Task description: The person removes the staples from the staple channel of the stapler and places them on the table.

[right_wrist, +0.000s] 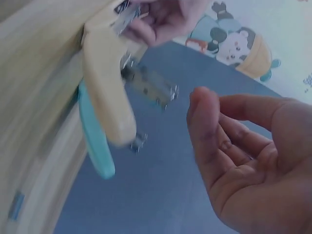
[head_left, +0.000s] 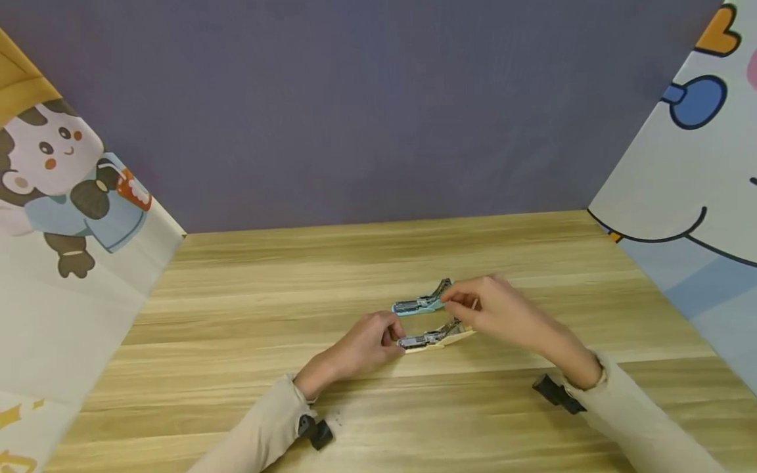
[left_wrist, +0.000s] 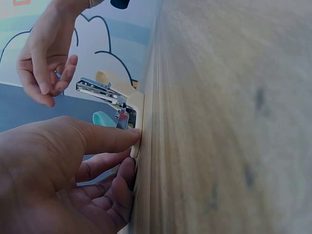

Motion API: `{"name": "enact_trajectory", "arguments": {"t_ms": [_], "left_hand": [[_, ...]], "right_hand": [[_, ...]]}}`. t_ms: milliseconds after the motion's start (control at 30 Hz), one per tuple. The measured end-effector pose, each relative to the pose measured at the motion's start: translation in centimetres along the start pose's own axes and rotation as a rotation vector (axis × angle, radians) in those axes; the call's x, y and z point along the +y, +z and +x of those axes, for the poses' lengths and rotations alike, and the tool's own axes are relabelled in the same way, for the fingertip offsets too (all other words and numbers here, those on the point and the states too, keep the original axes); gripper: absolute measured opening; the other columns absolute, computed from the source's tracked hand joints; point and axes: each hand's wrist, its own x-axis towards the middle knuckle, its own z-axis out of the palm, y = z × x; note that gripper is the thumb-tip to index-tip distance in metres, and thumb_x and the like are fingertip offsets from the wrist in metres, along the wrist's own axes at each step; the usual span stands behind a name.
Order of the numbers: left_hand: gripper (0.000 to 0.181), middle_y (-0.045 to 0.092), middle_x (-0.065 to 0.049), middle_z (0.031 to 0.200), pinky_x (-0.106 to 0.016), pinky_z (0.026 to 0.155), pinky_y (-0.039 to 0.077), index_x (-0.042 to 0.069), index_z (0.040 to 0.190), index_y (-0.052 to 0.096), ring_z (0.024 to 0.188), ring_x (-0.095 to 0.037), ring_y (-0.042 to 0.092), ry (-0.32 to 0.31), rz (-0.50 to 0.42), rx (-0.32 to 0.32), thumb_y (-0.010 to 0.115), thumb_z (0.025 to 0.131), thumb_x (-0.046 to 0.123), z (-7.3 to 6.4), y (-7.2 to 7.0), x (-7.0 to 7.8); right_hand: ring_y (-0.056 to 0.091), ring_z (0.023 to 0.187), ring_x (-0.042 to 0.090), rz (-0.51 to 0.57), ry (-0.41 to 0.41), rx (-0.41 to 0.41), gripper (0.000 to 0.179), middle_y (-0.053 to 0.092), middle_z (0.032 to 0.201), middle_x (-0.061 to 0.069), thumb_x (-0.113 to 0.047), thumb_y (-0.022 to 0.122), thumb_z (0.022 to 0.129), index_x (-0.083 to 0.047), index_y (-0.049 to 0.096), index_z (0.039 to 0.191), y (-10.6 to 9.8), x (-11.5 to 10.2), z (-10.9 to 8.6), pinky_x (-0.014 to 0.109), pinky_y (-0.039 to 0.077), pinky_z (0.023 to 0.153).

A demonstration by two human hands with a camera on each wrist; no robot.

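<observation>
Two staplers lie on the wooden table with their parts swung apart, showing the metal inside. The nearer is a cream stapler; behind it is a teal stapler. My left hand pinches one end of the cream stapler between thumb and fingers, low at the tabletop. In the left wrist view its metal magazine sticks out from the cream body. My right hand hovers by the raised ends of both staplers, fingers loosely curled. Nothing shows between these fingertips in the right wrist view.
The wooden table meets a dark grey-blue panel at the back. White walls with cartoon prints stand to the left and right. A small grey-blue strip shows on the tabletop in the right wrist view.
</observation>
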Motion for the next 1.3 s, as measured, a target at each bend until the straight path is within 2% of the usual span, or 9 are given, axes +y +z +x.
{"name": "enact_trajectory", "arguments": {"t_ms": [267,467,667,800,1033,1200,1300], "left_hand": [[0.012,0.059,0.004,0.083,-0.021,0.059,0.049,0.008,0.095,0.065,0.068,-0.006,0.054,-0.020,0.001,0.009,0.074,0.087,0.006,1.6,0.0,0.1],[0.012,0.057,0.004,0.082,-0.020,0.059,0.049,0.007,0.096,0.065,0.067,-0.005,0.053,-0.022,0.013,0.022,0.073,0.088,0.007,2.9,0.1,0.5],[0.013,0.058,0.005,0.081,-0.020,0.059,0.049,0.008,0.095,0.064,0.066,-0.005,0.054,-0.025,0.013,0.038,0.074,0.088,0.008,4.1,0.2,0.8],[0.014,0.058,0.005,0.081,-0.020,0.059,0.049,0.008,0.095,0.064,0.066,-0.005,0.054,-0.033,0.013,0.054,0.075,0.087,0.008,5.0,0.2,1.0],[0.014,0.058,0.004,0.081,-0.020,0.060,0.049,0.006,0.096,0.065,0.067,-0.005,0.053,-0.036,0.007,0.051,0.075,0.087,0.007,5.0,0.2,1.1],[0.015,0.058,0.004,0.081,-0.020,0.061,0.049,0.007,0.096,0.065,0.067,-0.006,0.054,-0.047,0.010,0.051,0.076,0.086,0.007,5.0,0.2,1.2],[0.015,0.058,0.004,0.081,-0.020,0.061,0.050,0.007,0.096,0.065,0.068,-0.006,0.054,-0.053,0.010,0.054,0.076,0.086,0.007,5.0,0.2,1.2]], "right_hand": [[0.071,0.071,0.024,0.264,0.048,-0.088,0.035,0.071,0.096,0.014,-0.011,0.057,0.101,0.005,0.057,0.132,2.3,0.4,1.3,0.034,0.059,0.059],[0.071,0.068,0.025,0.379,0.106,-0.133,0.037,0.072,0.090,0.014,-0.013,0.055,0.102,0.008,0.056,0.132,3.6,1.7,1.5,0.037,0.059,0.061],[0.072,0.068,0.029,0.563,0.169,-0.219,0.036,0.070,0.087,0.019,-0.010,0.053,0.103,0.015,0.054,0.128,3.6,3.2,1.5,0.036,0.060,0.062],[0.072,0.067,0.032,0.614,0.195,-0.248,0.040,0.069,0.086,0.021,-0.010,0.055,0.102,0.018,0.050,0.130,3.1,4.1,1.8,0.037,0.060,0.061],[0.072,0.068,0.034,0.699,0.251,-0.283,0.049,0.070,0.085,0.025,-0.016,0.053,0.103,0.018,0.042,0.136,3.0,4.5,1.5,0.041,0.060,0.062],[0.071,0.066,0.036,0.772,0.244,-0.293,0.053,0.070,0.085,0.029,-0.017,0.049,0.105,0.021,0.036,0.139,2.8,4.7,1.1,0.043,0.060,0.060],[0.071,0.065,0.032,0.812,0.270,-0.302,0.054,0.070,0.084,0.028,-0.018,0.048,0.105,0.021,0.034,0.140,2.7,4.6,1.1,0.040,0.060,0.058]]}}
